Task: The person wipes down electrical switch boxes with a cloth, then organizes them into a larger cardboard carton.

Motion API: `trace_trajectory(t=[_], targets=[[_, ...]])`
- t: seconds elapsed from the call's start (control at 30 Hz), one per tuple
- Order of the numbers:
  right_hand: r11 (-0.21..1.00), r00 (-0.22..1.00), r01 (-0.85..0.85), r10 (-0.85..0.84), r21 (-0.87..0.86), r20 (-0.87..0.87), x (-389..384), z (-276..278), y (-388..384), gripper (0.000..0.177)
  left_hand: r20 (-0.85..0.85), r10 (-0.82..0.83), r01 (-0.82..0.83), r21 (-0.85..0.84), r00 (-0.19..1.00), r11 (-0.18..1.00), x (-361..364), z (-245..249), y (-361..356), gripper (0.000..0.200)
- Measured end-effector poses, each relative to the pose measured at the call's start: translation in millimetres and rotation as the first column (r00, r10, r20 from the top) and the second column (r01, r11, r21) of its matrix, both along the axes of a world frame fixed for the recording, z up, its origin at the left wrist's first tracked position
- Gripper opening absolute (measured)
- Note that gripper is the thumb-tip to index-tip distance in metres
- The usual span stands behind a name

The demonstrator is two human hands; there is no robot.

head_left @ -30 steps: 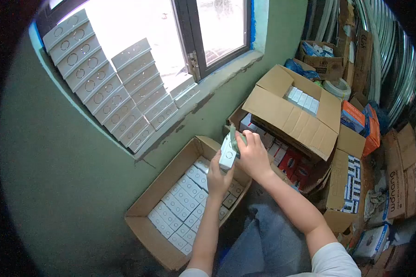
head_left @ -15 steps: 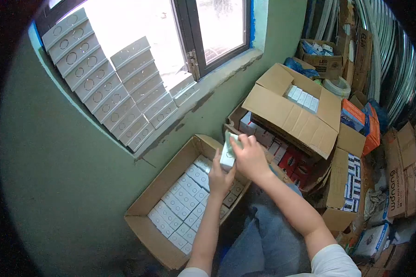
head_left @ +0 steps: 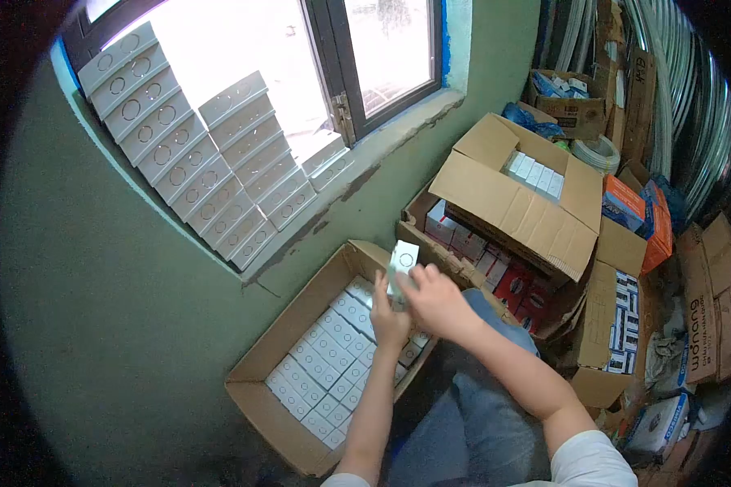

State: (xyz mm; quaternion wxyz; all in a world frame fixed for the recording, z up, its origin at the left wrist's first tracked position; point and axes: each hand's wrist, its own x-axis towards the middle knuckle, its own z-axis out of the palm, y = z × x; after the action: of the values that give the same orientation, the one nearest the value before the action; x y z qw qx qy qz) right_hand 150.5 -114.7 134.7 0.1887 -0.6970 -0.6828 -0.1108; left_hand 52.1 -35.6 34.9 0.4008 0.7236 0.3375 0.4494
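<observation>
A small white carton (head_left: 404, 256) with a dark ring printed on its face is held up above the big open cardboard box. My left hand (head_left: 391, 321) is closed around its lower left side. At its lower right, the fingers of my right hand (head_left: 439, 304) are curled against the carton, slightly blurred; its lower end is hidden behind them. Below, the open cardboard box (head_left: 280, 422) holds rows of similar white cartons (head_left: 317, 357) with ring marks, packed side by side. My forearms cover part of these rows.
Stacks of ring-marked white cartons (head_left: 166, 114) stand on the windowsill (head_left: 406, 130). To the right are an open cardboard carton (head_left: 528, 211) with white boxes inside, a carton of dark-and-white packs (head_left: 623, 321), an orange box (head_left: 656, 235) and coiled tubing (head_left: 690, 105).
The white carton has turned so that its ringed face shows more fully and its top points up. My right hand has shifted down along it to the lower end.
</observation>
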Motion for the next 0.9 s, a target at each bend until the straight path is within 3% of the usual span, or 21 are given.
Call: trace_trajectory(t=[0.07, 0.13, 0.2, 0.3, 0.5, 0.63, 0.77, 0.9], targets=[[0.991, 0.995, -0.097, 0.096, -0.088, -0.018, -11.6, -5.0, -3.6, 0.061, 0.015, 0.011, -0.011, 0.057, 1.000, 0.998, -6.1, 6.7, 3.0, 0.064], [0.997, 0.998, -0.064, 0.065, -0.036, 0.015, -9.0, -1.9, -0.7, 0.062, -0.003, 0.030, -0.029, 0.074, 1.000, 0.997, -6.4, 10.3, 7.9, 0.063], [0.999, 0.997, 0.026, -0.028, 0.039, 0.072, -0.3, 1.9, 4.4, 0.052, -0.043, 0.010, -0.003, 0.154, 0.999, 0.988, -3.9, 12.6, 9.4, 0.063], [0.980, 0.985, 0.139, -0.152, 0.140, 0.086, 15.8, -0.4, 11.8, 0.053, -0.048, -0.052, 0.060, 0.183, 0.997, 0.981, 2.7, 14.8, 6.6, 0.065], [0.991, 0.997, -0.076, 0.073, 0.114, 0.036, 4.2, -6.1, 12.9, 0.055, -0.129, -0.087, 0.107, 0.156, 0.988, 0.982, -1.3, 8.3, 24.8, 0.063], [0.986, 0.996, 0.070, -0.078, 0.149, 0.052, 14.6, -7.1, 19.2, 0.053, -0.078, -0.044, 0.048, 0.052, 0.996, 0.997, 0.1, 12.3, 14.6, 0.060], [0.972, 0.977, 0.199, -0.206, 0.126, 0.049, 31.3, -6.7, 21.0, 0.056, -0.063, 0.007, 0.012, 0.287, 0.998, 0.958, 4.1, 15.0, 6.2, 0.064], [0.994, 0.998, -0.063, 0.061, 0.085, 0.024, 21.4, -7.3, 13.6, 0.058, -0.078, 0.019, 0.000, 0.242, 0.997, 0.970, -3.0, 10.2, 24.8, 0.060]])
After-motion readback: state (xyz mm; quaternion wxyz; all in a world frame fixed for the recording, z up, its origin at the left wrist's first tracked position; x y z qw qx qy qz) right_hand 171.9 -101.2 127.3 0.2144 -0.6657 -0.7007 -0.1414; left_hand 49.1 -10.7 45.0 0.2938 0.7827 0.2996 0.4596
